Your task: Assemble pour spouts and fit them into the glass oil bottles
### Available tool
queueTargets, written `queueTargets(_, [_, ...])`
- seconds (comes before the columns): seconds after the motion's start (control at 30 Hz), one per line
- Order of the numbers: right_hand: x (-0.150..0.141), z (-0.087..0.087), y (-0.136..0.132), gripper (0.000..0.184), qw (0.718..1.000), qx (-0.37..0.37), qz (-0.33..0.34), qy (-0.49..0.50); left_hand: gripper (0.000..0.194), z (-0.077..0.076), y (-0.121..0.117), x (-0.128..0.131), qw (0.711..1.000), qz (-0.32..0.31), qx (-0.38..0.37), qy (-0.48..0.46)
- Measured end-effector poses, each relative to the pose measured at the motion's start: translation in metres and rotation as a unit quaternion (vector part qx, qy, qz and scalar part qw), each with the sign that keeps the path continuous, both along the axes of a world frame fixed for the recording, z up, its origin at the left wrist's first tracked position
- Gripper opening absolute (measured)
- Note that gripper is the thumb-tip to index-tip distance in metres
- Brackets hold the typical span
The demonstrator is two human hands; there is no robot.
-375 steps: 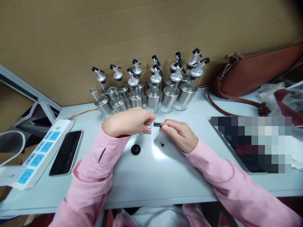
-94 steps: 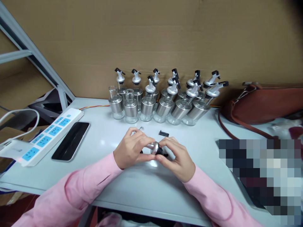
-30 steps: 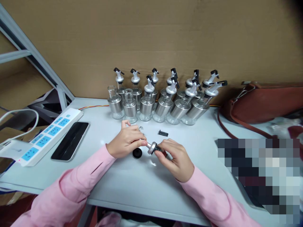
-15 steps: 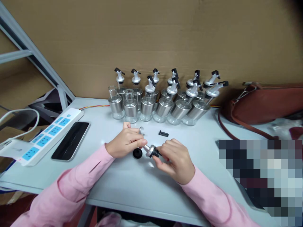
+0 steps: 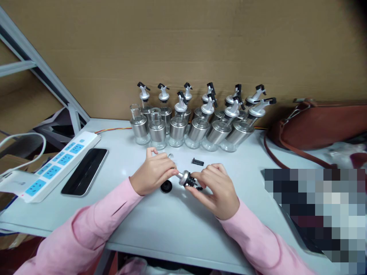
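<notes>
Ten bottles [image 5: 177, 130] already wear pourer tops [image 5: 181, 107]; two open-necked bottles [image 5: 157, 131] remain bare; above the table [image 5: 160, 225] the metal pourer [image 5: 184, 178] is pinched at its spout by the left hand [image 5: 152, 174], at its black end by the right hand [image 5: 220, 194]; a slim black part [image 5: 197, 162] lies unfitted.

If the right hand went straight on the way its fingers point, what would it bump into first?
The silver pourer spout: the right hand has its fingertips at the black stopper end. Beyond that, probably the left hand, pinching the narrow tip, though depth is hard to judge.
</notes>
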State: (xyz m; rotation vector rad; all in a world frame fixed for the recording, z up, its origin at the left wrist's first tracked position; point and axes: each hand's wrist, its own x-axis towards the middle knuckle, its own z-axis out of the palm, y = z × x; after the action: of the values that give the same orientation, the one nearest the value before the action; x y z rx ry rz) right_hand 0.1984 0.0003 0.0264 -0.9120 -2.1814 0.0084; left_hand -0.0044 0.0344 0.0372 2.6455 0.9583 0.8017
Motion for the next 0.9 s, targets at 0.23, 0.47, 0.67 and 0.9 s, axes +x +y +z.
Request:
queueTargets(0.23, [0.002, -0.001, 0.001, 0.028, 0.979, -0.18, 0.001, 0.098, 0.031, -0.01, -0.007, 0.007, 0.988, -0.039, 0.135, -0.058])
queueTargets(0.47, [0.003, -0.009, 0.002, 0.035, 0.943, -0.281, -0.049, 0.169, 0.014, -0.01, -0.009, 0.009, 0.979, -0.05, 0.18, -0.078])
queueTargets(0.67, [0.001, -0.008, 0.001, 0.028, 0.951, -0.267, -0.037, 0.152, 0.012, -0.012, -0.008, 0.008, 0.982, -0.043, 0.169, -0.077])
queueTargets(0.9, [0.0, -0.005, -0.001, 0.013, 0.956, -0.237, -0.024, 0.171, 0.017, -0.016, -0.006, 0.008, 0.988, -0.026, 0.139, -0.057])
